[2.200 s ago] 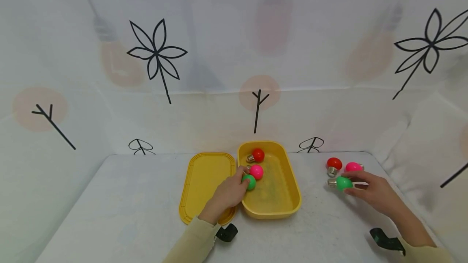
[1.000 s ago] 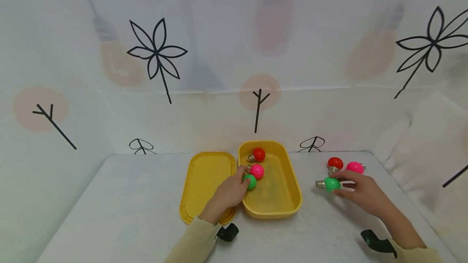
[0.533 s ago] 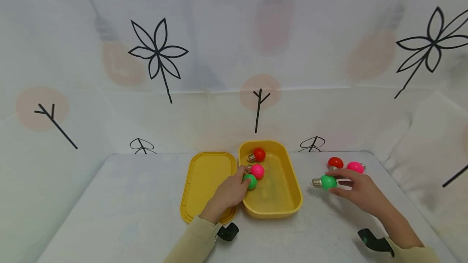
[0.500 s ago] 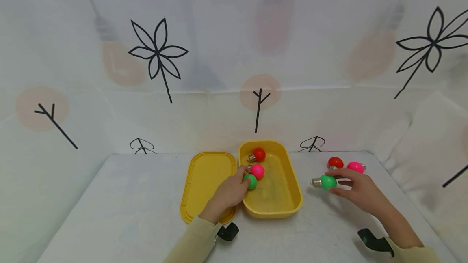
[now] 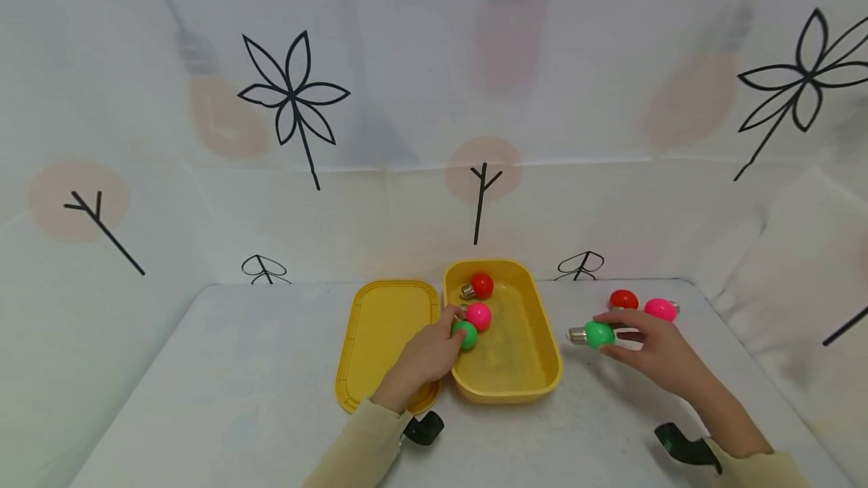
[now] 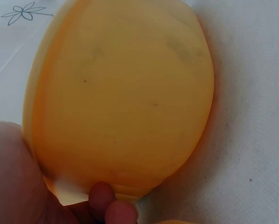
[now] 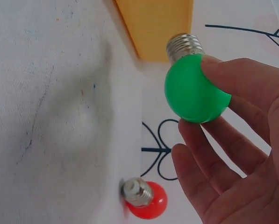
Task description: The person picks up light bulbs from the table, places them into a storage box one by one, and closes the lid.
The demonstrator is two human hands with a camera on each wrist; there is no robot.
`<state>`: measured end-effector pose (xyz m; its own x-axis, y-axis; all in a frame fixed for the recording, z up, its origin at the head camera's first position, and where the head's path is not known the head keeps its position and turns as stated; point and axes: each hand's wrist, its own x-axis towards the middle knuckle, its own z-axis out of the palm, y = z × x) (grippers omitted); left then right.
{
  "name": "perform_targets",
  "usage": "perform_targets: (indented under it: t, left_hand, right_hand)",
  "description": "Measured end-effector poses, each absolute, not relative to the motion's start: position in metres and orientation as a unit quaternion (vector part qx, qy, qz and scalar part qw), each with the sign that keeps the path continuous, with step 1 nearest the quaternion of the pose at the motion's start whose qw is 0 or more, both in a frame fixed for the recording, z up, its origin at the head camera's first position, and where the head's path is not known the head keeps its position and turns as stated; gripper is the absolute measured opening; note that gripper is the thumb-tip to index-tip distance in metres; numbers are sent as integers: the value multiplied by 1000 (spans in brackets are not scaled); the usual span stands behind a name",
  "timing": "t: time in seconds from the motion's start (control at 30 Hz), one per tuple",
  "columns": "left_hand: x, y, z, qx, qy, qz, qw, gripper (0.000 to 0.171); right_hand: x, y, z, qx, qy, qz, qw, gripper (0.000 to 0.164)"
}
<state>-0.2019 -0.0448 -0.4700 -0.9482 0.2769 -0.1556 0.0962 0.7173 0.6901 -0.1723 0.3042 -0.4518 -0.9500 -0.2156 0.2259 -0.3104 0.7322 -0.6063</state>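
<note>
Gripping green bulb (image 5: 600,334) in right hand (image 5: 652,345), yellow box (image 5: 507,361) in left hand (image 5: 426,352) — with three bulbs (image 5: 482,285) in, two more bulbs (image 5: 624,298) still out.

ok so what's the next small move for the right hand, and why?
Probably bring the green bulb left, over the right half of the yellow box. The right hand holds the bulb clear of the table, just outside the box's right wall. That half shows bare floor, and the left hand grips the opposite side.
</note>
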Motion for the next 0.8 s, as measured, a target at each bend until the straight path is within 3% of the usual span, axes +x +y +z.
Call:
perform_targets:
  t: [0.8]
  left_hand:
    - [-202,-45,-469,105,915,369,125,27]
  right_hand:
    - [-172,292,-440,164,-923,337,85,43]
